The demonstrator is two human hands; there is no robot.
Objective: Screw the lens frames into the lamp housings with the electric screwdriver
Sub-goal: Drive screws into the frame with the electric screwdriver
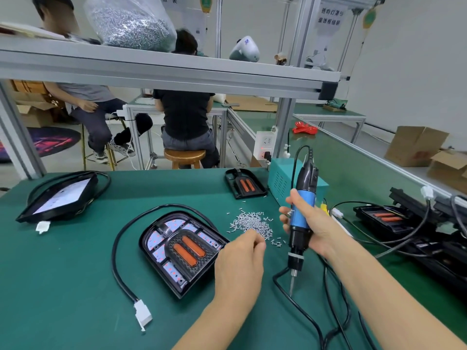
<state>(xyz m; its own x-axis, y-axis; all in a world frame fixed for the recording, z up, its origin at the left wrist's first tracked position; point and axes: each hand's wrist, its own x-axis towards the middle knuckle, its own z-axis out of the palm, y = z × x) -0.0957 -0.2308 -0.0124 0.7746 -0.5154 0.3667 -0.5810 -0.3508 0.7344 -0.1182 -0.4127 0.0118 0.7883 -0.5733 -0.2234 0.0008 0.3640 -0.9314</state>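
Your left hand (240,258) reaches into the near edge of the screw pile (251,223), fingers (254,239) curled at the screws; whether one is already pinched you cannot tell. Your right hand (307,224) grips the blue electric screwdriver (302,221) upright, its bit hanging above the desk (75,286), well apart from any screw hole. The lamp housing (180,251), lens frame (188,250) seated in it, lies just left of your left hand. No driven screws show, so fastening looks barely begun; more housings (384,218) wait at your right.
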